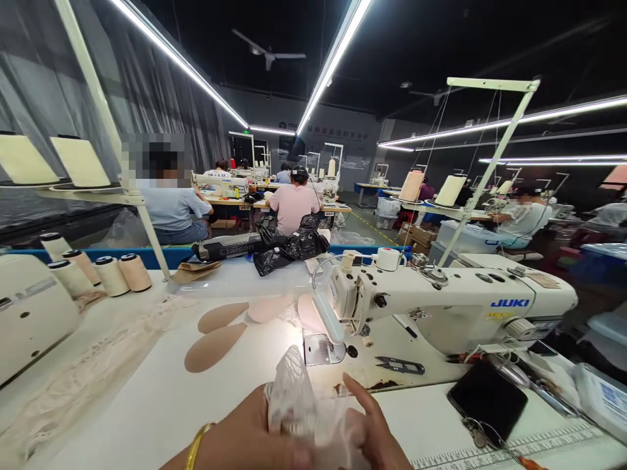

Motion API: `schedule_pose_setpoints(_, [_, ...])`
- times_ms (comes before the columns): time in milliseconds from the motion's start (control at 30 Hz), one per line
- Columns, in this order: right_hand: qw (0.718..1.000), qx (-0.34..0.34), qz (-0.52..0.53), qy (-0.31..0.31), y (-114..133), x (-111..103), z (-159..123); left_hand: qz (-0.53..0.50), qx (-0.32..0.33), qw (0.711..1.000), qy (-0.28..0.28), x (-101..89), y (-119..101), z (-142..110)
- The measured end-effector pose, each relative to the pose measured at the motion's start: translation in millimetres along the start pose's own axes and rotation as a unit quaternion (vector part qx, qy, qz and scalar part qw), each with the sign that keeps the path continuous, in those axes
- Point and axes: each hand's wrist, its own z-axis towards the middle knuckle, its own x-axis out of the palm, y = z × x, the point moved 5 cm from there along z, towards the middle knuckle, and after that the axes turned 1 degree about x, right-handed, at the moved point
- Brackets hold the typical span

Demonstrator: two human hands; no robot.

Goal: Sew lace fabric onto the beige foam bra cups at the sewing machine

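Observation:
A sheer white piece of lace fabric [294,395] is bunched up in front of the sewing machine. My left hand [240,427], with a gold bangle at the wrist, is closed around its left side. My right hand [369,427] grips the sheer lower right part, its index finger stretched toward the machine; the fabric partly veils its other fingers. Just beyond the fabric lies the metal needle plate [323,350] of the white sewing machine [441,307], lit by a lamp. Beige teardrop-shaped pads [215,348] rest on the table left of the plate.
Thread snips [400,365] lie right of the needle plate. Farther right are a black phone [487,398] and a ruler strip [509,450] along the table. A long lace strip [93,372] stretches across the left side, below several thread cones [108,275]. Co-workers [296,199] sit ahead.

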Motion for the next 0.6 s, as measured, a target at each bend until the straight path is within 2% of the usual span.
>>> schedule_pose_setpoints(33, [0.997, -0.045, -0.065, 0.012, 11, -8, 9, 0.089, 0.030, 0.995, 0.045, -0.7, -5, 5])
schedule_pose_setpoints(67, [0.984, -0.101, -0.144, 0.035, 24, -13, 20, 0.192, 0.069, 0.975, 0.090, -0.8, -9, 11])
schedule_pose_setpoints(100, [0.955, -0.167, -0.236, 0.070, 36, -15, 31, 0.299, 0.109, 0.938, 0.135, -0.2, -11, 18])
schedule_pose_setpoints(133, [0.907, -0.234, -0.332, 0.110, 46, -14, 42, 0.396, 0.145, 0.890, 0.174, 0.4, -11, 26])
schedule_pose_setpoints(200, [0.789, -0.329, -0.489, 0.173, 53, -11, 62, 0.538, 0.177, 0.792, 0.228, -1.0, -6, 44])
schedule_pose_setpoints(233, [0.743, -0.352, -0.537, 0.189, 52, -11, 71, 0.580, 0.182, 0.759, 0.233, -3.2, -4, 53])
schedule_pose_setpoints(267, [0.716, -0.361, -0.565, 0.196, 49, -12, 78, 0.605, 0.181, 0.740, 0.230, -5.9, -2, 62])
schedule_pose_setpoints(300, [0.710, -0.359, -0.574, 0.194, 46, -14, 84, 0.619, 0.177, 0.732, 0.225, -8.4, -1, 69])
schedule_pose_setpoints(333, [0.720, -0.349, -0.568, 0.190, 43, -16, 88, 0.627, 0.173, 0.727, 0.218, -10.5, 0, 74])
schedule_pose_setpoints(400, [0.756, -0.319, -0.539, 0.191, 38, -22, 90, 0.637, 0.168, 0.722, 0.210, -13.1, 1, 79])
schedule_pose_setpoints(467, [0.777, -0.294, -0.520, 0.199, 34, -27, 89, 0.638, 0.170, 0.721, 0.211, -13.7, 0, 81])
schedule_pose_setpoints(600, [0.770, -0.285, -0.538, 0.190, 32, -35, 89, 0.629, 0.186, 0.725, 0.211, -13.6, -4, 82])
